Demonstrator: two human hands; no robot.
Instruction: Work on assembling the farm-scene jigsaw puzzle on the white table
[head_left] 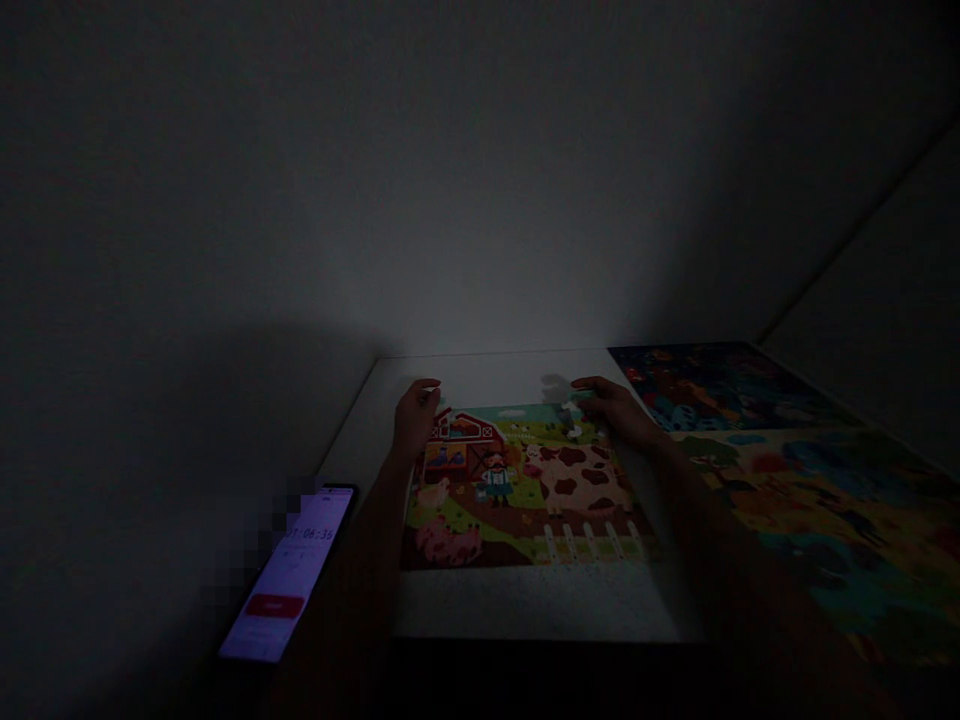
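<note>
Brightly coloured rectangular farm-scene picture [517, 492] lay on flat white tabletop [525, 605]. Bare left hand [415, 412] curled at upper-left corner, bare right hand [613, 408] at upper-right, fingers bent; too dark to tell whether either gripped. Step looked like positioning; next move called for even touch.

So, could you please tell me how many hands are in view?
2: the left hand by the top left corner of the farm picture, the right hand by its top right.

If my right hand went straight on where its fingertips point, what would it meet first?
Likely your left hand, along the far edge of the farm picture; how high each hand sits is unclear.
</note>
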